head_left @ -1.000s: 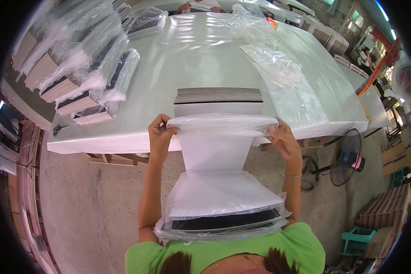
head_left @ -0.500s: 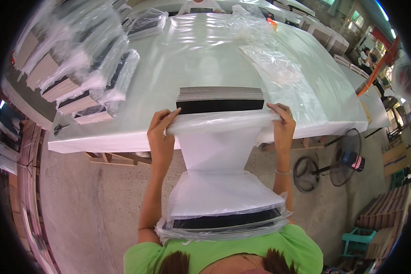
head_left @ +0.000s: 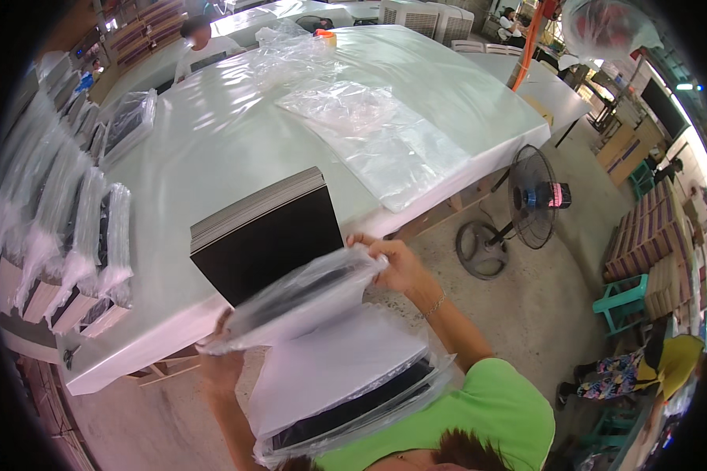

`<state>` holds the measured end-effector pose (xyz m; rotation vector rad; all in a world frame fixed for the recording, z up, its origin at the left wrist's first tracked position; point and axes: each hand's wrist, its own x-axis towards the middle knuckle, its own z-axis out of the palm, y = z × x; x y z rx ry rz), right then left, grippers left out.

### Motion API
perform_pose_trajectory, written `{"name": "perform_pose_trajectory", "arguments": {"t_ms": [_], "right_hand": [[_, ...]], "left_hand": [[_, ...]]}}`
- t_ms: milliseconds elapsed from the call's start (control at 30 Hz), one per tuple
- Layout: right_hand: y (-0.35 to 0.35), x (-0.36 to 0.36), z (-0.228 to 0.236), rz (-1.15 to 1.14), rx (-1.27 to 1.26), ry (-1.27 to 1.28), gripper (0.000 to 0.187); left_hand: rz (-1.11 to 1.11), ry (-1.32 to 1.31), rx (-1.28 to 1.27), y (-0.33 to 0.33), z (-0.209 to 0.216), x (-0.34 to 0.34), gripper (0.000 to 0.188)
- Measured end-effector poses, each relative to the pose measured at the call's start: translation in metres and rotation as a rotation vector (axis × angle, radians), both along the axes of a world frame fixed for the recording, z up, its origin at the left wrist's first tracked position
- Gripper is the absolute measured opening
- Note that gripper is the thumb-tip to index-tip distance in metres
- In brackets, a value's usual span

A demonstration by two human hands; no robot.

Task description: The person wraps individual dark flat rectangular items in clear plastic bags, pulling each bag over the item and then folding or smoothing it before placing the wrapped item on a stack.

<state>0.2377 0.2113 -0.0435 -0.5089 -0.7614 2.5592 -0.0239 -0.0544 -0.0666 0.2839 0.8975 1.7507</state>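
Note:
A thick stack of sheets with a black face [head_left: 271,239] rests near the front edge of the table. Just on my side of it, both hands stretch the end of a clear plastic bag [head_left: 310,294]. My right hand [head_left: 397,268] pinches the bag's right corner, close to the stack's lower right corner. At the left corner, my left hand [head_left: 221,365] is closed on the plastic; its fingers are partly blurred. The rest of the bag runs back to my chest, with a white layer [head_left: 338,373] and a black band [head_left: 353,400] showing there.
Several plastic-wrapped stacks [head_left: 78,228] line the table's left side. A flat clear bag [head_left: 393,149] and crumpled plastic [head_left: 291,55] lie on the white-covered table [head_left: 463,102]. A standing fan [head_left: 532,192] is right of the table; another person [head_left: 204,51] is at the far left.
My view has turned rightward, so the scene appears tilted and shifted left. More of the stack's black face shows. Both hands still grip the bag, and its held end has come off the stack's front.

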Motion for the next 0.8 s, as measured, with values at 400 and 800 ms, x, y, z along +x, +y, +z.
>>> {"name": "perform_pose_trajectory", "arguments": {"t_ms": [400, 800], "right_hand": [[-0.021, 0.057, -0.222, -0.04, 0.606, -0.396, 0.028], [0.116, -0.032, -0.026, -0.969, 1.713, -1.085, 0.017]], "left_hand": [[0.208, 0.612, -0.523, -0.032, -0.232, 0.015, 0.018], [0.369, 0.464, -0.739, -0.053, -0.26, 0.006, 0.016]]}}
